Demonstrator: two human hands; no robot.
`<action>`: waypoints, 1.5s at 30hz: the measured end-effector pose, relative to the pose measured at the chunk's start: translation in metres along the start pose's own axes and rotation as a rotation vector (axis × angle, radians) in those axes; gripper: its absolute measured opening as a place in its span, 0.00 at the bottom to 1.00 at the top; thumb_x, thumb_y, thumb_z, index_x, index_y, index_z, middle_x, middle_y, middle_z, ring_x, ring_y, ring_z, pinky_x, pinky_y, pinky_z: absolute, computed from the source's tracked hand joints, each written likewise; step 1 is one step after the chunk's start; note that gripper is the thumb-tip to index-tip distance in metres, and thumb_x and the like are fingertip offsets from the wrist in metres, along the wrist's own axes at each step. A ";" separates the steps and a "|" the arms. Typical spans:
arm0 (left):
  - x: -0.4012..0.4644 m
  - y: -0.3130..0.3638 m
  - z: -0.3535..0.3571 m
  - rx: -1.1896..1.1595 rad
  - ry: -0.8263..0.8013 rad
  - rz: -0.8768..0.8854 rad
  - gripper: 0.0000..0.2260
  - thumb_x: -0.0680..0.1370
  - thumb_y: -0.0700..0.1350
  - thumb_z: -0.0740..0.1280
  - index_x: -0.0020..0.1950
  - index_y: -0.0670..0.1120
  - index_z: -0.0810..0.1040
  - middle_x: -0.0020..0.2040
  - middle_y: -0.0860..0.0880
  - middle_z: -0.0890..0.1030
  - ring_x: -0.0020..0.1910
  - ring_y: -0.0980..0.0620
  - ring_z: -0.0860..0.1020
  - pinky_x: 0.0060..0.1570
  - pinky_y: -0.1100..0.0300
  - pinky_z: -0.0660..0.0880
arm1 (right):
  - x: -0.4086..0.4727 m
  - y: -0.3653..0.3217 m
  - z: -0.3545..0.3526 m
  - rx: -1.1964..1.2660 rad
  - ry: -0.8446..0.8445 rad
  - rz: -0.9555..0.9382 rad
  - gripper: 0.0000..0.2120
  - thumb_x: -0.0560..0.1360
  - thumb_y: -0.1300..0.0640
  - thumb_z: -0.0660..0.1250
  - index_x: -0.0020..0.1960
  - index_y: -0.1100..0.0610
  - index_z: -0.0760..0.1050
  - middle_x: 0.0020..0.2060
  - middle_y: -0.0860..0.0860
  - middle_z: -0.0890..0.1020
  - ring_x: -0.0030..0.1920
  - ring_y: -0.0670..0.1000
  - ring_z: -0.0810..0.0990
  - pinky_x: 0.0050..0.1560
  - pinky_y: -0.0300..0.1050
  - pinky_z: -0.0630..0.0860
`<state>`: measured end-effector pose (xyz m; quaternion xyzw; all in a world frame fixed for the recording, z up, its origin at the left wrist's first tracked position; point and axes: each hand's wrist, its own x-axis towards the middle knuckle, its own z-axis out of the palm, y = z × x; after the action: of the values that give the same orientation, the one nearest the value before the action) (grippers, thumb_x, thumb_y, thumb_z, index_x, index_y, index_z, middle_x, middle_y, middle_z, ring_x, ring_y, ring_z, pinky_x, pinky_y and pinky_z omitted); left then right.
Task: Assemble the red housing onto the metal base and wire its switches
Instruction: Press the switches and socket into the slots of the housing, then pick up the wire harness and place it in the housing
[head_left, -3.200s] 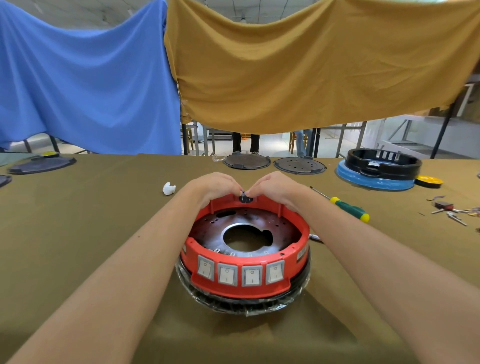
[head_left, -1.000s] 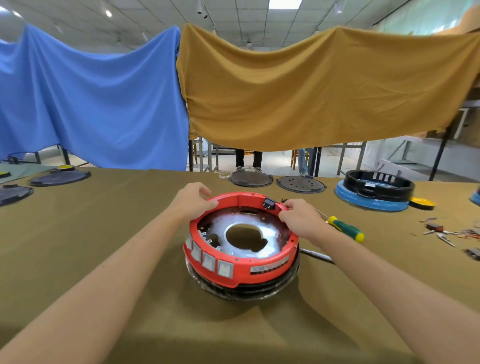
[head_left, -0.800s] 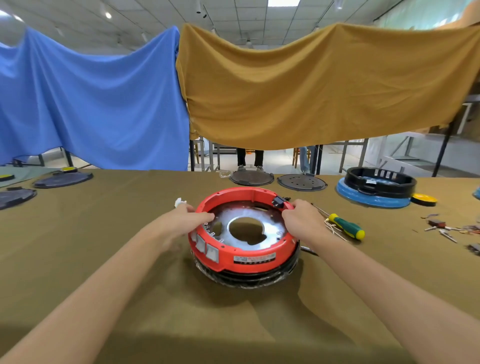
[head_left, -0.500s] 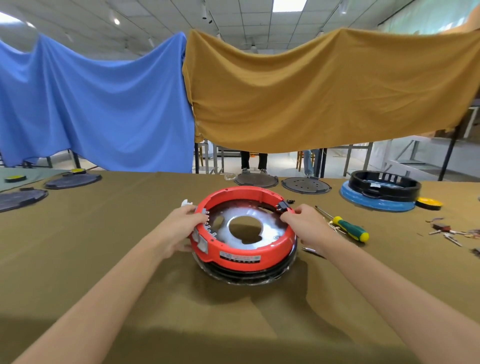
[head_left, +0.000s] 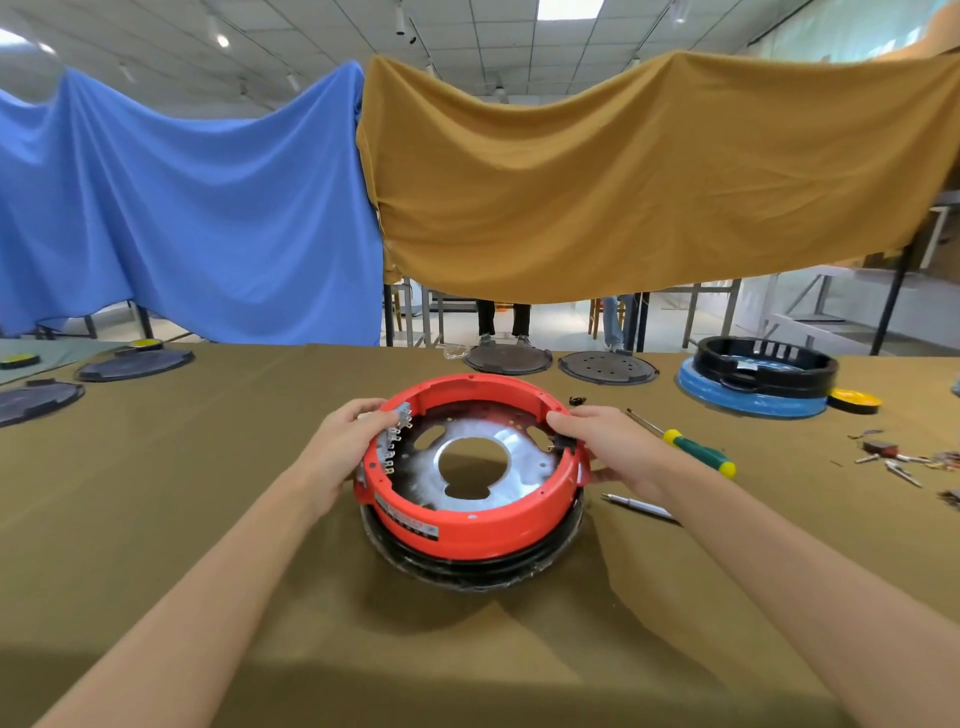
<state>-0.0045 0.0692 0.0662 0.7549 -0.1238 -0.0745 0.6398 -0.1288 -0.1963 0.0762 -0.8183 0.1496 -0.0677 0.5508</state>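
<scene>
Both hands are gripping the red housing (head_left: 470, 525) at opposite sides; the left hand (head_left: 347, 447) is curling its fingers over the rim beside the switches (head_left: 390, 448), whose metal terminals are facing inward; the right hand (head_left: 605, 444) is wrapping thumb and fingers around the right rim. Inside the ring the metal base (head_left: 480, 460) is lying, shiny, with a central hole; everything is sitting mid-table on the olive cloth (head_left: 208, 519); a green-handled screwdriver (head_left: 691, 451) is lying just right.

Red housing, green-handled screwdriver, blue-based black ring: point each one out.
red housing (head_left: 483, 530): head view, near outer wall.
green-handled screwdriver (head_left: 698, 453): head view, on the green handle.
blue-based black ring (head_left: 763, 366): head view, front wall of the black part.
</scene>
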 end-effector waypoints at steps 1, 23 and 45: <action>0.001 -0.002 -0.001 -0.032 0.002 -0.012 0.08 0.78 0.46 0.70 0.57 0.49 0.81 0.49 0.44 0.85 0.40 0.46 0.81 0.42 0.52 0.80 | -0.001 0.000 -0.001 -0.003 -0.028 0.002 0.14 0.80 0.44 0.63 0.56 0.53 0.79 0.32 0.49 0.81 0.34 0.47 0.81 0.45 0.48 0.78; -0.011 -0.009 -0.006 -0.012 -0.002 -0.118 0.03 0.77 0.42 0.65 0.47 0.44 0.77 0.36 0.44 0.77 0.35 0.48 0.73 0.40 0.56 0.70 | -0.013 0.005 0.021 -0.050 0.030 0.135 0.19 0.77 0.42 0.65 0.58 0.57 0.75 0.40 0.53 0.84 0.36 0.50 0.82 0.45 0.48 0.82; -0.021 -0.015 0.007 0.011 -0.004 -0.104 0.12 0.75 0.40 0.63 0.53 0.53 0.82 0.37 0.53 0.80 0.32 0.55 0.75 0.34 0.60 0.70 | -0.030 0.008 0.044 -0.019 0.199 0.194 0.16 0.77 0.54 0.59 0.63 0.58 0.67 0.56 0.60 0.76 0.37 0.55 0.79 0.24 0.38 0.74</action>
<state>-0.0248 0.0704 0.0489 0.7635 -0.0864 -0.1086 0.6307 -0.1467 -0.1502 0.0534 -0.7944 0.2824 -0.0934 0.5295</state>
